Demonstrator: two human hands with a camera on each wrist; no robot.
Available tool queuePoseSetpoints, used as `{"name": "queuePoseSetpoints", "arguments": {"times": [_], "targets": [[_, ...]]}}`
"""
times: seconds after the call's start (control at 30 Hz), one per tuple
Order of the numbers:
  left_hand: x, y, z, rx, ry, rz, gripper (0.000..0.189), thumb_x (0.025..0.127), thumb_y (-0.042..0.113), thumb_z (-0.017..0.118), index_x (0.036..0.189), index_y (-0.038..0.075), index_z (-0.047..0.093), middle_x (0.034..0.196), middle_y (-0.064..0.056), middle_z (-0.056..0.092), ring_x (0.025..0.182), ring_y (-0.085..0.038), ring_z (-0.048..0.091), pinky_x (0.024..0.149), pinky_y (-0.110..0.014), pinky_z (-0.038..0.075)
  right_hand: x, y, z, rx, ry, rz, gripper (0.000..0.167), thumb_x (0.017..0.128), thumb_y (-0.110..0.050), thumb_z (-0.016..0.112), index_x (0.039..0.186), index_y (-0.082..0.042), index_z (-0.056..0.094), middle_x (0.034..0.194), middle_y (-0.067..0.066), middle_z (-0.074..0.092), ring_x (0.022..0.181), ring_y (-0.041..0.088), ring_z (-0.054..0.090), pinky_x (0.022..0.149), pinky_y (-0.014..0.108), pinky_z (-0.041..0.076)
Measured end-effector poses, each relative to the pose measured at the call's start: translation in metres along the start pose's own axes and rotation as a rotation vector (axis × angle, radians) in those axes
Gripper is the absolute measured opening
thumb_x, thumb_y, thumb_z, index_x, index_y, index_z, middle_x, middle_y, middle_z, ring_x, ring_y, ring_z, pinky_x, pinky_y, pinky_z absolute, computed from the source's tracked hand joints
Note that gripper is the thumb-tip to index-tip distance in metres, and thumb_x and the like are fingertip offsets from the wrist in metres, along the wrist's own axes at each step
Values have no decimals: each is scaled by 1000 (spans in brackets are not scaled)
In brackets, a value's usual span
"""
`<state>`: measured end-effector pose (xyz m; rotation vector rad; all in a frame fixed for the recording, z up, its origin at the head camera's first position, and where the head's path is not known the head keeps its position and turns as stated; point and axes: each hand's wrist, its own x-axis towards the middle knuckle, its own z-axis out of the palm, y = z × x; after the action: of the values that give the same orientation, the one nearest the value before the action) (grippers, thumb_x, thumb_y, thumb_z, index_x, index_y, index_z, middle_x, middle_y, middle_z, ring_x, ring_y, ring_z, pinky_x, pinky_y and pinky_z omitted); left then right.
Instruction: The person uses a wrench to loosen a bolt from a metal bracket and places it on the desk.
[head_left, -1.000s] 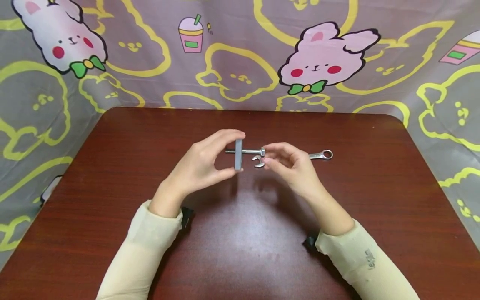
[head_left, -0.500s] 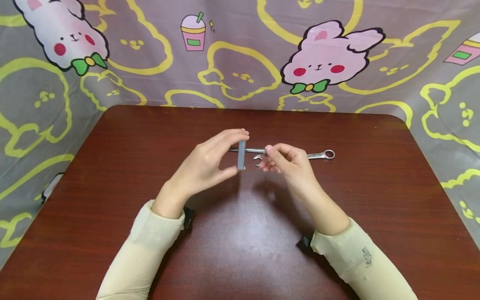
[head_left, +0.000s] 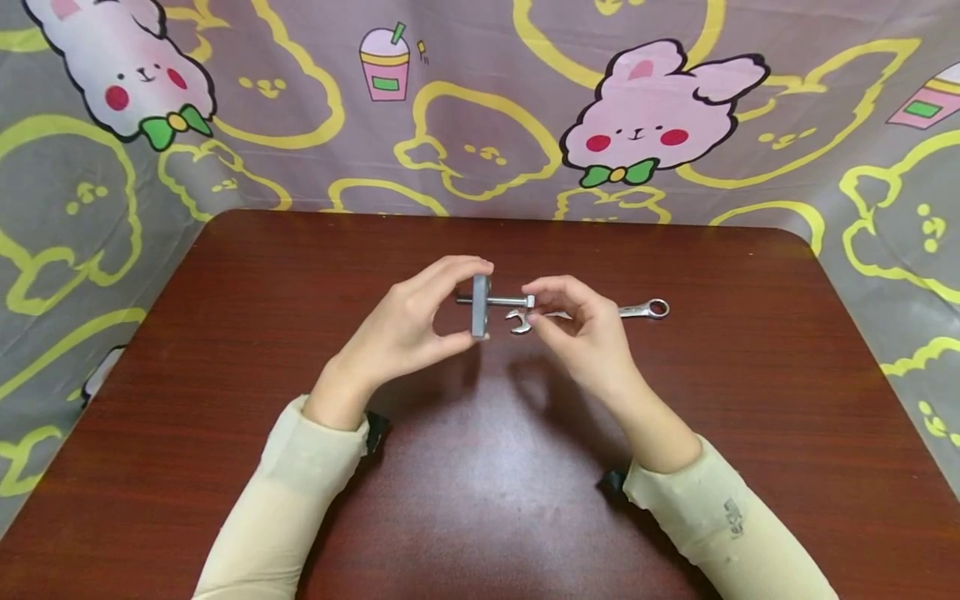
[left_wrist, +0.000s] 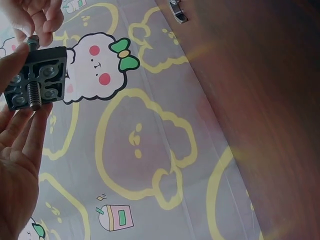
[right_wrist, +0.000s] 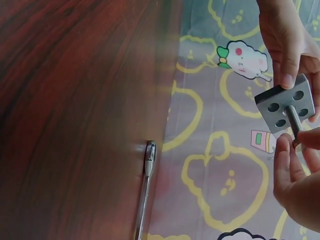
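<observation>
My left hand (head_left: 397,321) grips a small square grey metal plate (head_left: 479,310) by opposite edges, thumb below and fingers above. Through its centre runs a long threaded bolt (head_left: 510,301), its hex head to the right and its tip poking out on the left. The thumb and fingertips of my right hand (head_left: 592,337) are at the bolt head. In the right wrist view the plate (right_wrist: 285,98) shows round holes near its corners. The left wrist view shows its ribbed back face and the bolt's threaded end (left_wrist: 34,95).
A combination wrench (head_left: 636,312) lies on the brown table (head_left: 495,517) behind my right hand, its middle partly hidden. A curtain (head_left: 480,108) printed with cartoon animals hangs along the table's back and sides.
My right fingers roll at the bolt head: the thumb goes up over it, then back down, leaving the head visible again. The plate, held by my left hand, tilts slightly.
</observation>
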<state>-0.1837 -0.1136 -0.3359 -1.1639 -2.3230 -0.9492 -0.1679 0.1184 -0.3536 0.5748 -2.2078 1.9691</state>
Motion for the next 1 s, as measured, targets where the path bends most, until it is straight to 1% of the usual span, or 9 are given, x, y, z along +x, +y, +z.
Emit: {"name": "queuePoseSetpoints", "arguments": {"times": [0.1,0.23,0.37,0.43,0.53,0.63,0.73,0.87,1.0], "targets": [[1,0,0,-7,3,-7,65,73,7,84,132,4,55,129,-9,61,117,-19,60,99,-31,52,-1,-1,0,36,6,-43,25,84,16,65,108,11,65,98,-7,69,88,7,66,75,17,58],[1,0,0,-9,6,-12,65,74,8,84,132,5,55,129,-9,61,117,-18,60,100,-31,52,-2,-1,-1,86,4,-78,19,84,16,64,103,14,65,103,-4,70,92,10,67,77,18,58],[1,1,0,5,8,5,66,73,6,83,132,4,55,130,-9,61,119,-19,59,102,-31,51,-2,-1,-4,97,12,-59,22,85,15,65,107,13,65,107,-5,70,94,10,68,79,19,58],[2,1,1,25,7,24,65,74,5,83,132,3,55,131,-10,61,121,-20,59,103,-32,50,-1,-1,-7,86,21,-13,24,87,11,65,111,11,65,106,-6,71,95,8,67,79,19,58],[2,2,1,76,4,65,63,75,4,81,132,1,55,132,-12,61,124,-22,58,105,-33,49,1,1,-13,87,20,113,24,92,3,64,115,10,63,99,-6,71,88,7,69,80,20,58],[2,3,3,122,-1,97,60,76,3,80,132,0,56,133,-14,61,126,-24,57,107,-33,48,2,4,-16,124,-20,257,25,97,-5,60,116,10,61,92,-4,70,83,9,71,82,25,59],[2,3,5,152,-12,110,60,77,2,79,132,0,56,134,-14,61,128,-24,56,108,-34,48,3,8,-16,187,-57,350,26,100,-11,58,115,10,60,85,-1,71,77,13,71,81,30,61],[4,4,6,196,-26,121,62,76,1,81,133,0,55,136,-14,60,131,-25,55,110,-33,46,3,9,-15,274,-56,394,16,101,-11,56,108,2,62,78,1,71,71,14,70,75,28,61],[6,4,6,200,-33,122,64,75,1,82,133,0,55,135,-15,60,131,-26,55,111,-34,45,5,9,-14,337,-42,383,8,99,-7,57,102,-5,65,77,1,72,70,14,70,74,27,61]]}}
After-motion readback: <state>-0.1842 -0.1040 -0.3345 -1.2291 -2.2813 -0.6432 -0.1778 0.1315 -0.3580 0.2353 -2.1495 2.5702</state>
